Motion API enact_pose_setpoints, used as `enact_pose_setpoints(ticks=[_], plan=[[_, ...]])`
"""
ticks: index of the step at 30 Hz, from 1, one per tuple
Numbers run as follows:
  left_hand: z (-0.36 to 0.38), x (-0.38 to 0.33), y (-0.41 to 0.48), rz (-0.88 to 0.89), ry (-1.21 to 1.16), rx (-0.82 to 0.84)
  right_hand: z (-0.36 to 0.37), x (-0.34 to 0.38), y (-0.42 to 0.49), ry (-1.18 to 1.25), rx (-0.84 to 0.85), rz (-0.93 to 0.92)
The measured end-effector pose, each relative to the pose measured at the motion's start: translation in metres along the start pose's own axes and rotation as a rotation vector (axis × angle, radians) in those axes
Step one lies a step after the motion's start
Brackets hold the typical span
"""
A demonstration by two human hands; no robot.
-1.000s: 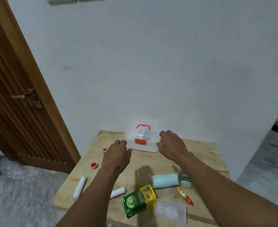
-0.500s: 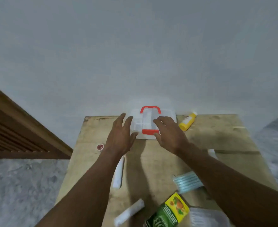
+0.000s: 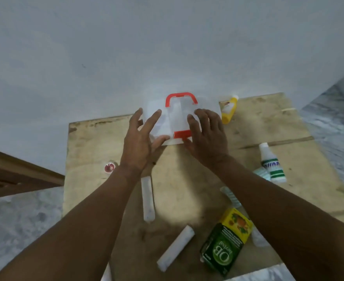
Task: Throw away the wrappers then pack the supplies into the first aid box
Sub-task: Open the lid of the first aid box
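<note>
Hands, left (image 3: pixel 139 146) and right (image 3: pixel 207 138), fingers spread, touch closed first aid box (image 3: pixel 179 118).

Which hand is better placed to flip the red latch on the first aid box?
Right. The right hand lies on the first aid box with its thumb beside the red latch. The left hand braces the box's left side, farther from the latch.

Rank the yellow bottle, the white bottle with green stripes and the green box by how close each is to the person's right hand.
From the right hand, in the head view:
1. Yellow bottle, just beyond the hand, by the wall.
2. White bottle with green stripes, further along the right side of the table.
3. Green box, at the table's near edge.
</note>
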State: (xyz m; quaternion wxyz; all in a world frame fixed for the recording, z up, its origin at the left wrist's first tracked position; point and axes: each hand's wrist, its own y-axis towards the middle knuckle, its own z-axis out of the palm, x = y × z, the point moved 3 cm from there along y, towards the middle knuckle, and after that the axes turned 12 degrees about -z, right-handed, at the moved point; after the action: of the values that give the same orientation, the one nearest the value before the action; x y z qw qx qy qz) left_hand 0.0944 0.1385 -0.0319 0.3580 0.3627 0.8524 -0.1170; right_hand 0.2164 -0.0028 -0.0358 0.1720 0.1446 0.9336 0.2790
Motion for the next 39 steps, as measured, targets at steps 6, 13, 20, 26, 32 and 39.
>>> enact_pose_setpoints(ticks=[6,13,20,26,32,39], plan=[[-0.003,-0.011,0.001,-0.015,-0.012,0.015,0.003,-0.001,0.001,-0.092,-0.096,-0.002],[-0.007,-0.008,0.006,-0.058,-0.056,0.016,0.008,0.001,0.011,-0.058,-0.049,-0.018],[-0.012,-0.01,0.006,-0.026,-0.075,0.079,-0.011,0.016,-0.001,-0.009,0.106,0.238],[-0.013,-0.001,0.007,-0.05,-0.048,0.05,-0.017,0.042,-0.002,0.339,-0.102,0.821],[-0.004,-0.003,0.003,-0.059,-0.054,0.047,-0.02,0.054,-0.009,0.738,-0.091,1.363],[-0.003,-0.002,-0.002,-0.074,-0.05,0.047,-0.015,0.063,-0.006,0.993,-0.102,1.515]])
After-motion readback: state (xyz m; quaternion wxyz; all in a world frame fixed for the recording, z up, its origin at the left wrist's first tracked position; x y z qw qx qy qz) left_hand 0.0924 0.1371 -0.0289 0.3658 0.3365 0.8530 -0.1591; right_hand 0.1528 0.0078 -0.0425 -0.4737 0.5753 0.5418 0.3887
